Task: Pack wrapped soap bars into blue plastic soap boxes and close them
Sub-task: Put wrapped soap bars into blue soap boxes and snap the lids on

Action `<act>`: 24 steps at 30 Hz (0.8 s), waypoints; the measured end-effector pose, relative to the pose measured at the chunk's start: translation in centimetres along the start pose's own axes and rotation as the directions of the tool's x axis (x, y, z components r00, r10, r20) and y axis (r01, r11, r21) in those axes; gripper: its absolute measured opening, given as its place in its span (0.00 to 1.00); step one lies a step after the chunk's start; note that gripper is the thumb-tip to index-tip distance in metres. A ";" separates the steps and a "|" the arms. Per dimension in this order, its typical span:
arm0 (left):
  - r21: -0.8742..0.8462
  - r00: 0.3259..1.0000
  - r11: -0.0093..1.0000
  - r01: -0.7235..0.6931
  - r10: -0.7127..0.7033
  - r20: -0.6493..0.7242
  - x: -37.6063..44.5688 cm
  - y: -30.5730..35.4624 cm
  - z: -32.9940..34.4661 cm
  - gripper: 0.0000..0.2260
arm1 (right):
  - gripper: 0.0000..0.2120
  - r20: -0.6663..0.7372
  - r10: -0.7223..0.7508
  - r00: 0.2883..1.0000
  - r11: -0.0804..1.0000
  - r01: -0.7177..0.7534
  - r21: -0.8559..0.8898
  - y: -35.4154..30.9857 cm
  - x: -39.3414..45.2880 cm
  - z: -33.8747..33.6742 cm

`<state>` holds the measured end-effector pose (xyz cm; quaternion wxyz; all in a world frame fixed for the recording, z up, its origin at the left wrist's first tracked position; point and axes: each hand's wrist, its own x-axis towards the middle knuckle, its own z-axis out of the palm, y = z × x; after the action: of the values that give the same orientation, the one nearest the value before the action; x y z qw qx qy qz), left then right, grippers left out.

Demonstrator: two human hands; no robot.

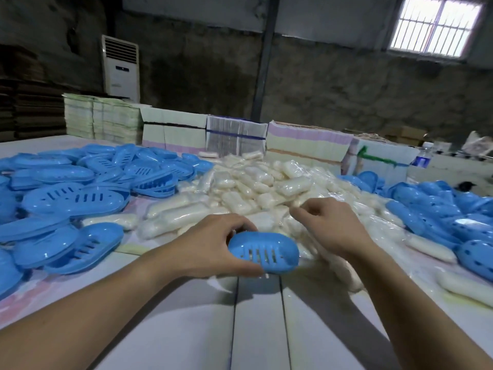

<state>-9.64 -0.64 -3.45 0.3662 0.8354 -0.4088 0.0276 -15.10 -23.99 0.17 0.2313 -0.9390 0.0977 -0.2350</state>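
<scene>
A: What's on your white plank table (256,329)?
B: A central heap of clear-wrapped white soap bars (256,188).
A: And your hands?
B: Your left hand (213,244) grips a closed oval blue plastic soap box (264,253); your right hand (330,222) rests curled on the heap, its grasp unclear.

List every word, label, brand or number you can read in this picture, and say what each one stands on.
None can be read.
Water bottle at the far right: blue label, print too small and blurred.
Air conditioner by the wall: a small dark mark on its front, unreadable.
Stacked cartons behind the soap: no legible print.
Blue soap box in the left hand: no text visible.
</scene>
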 end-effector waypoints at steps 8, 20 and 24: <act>0.080 0.977 0.996 -0.044 0.027 0.213 0.2 0.3 1.5 0.30 | 0.27 0.019 0.007 1.000 0.882 0.003 -0.472 2.4 -0.5 -0.1; -0.047 0.991 0.997 0.066 -0.061 0.116 0.0 0.5 2.0 0.32 | 0.26 0.008 0.022 1.000 0.970 -0.020 -0.243 2.6 -0.5 0.1; -0.058 0.991 0.996 0.066 -0.059 0.118 0.1 0.4 2.2 0.32 | 0.23 0.083 -0.023 0.996 0.910 0.055 -0.411 2.2 -0.6 1.1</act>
<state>-10.42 -2.24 -4.80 0.3682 0.8362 -0.4038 -0.0454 -15.27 -25.36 -1.96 0.0265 -0.9767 0.1174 -0.1777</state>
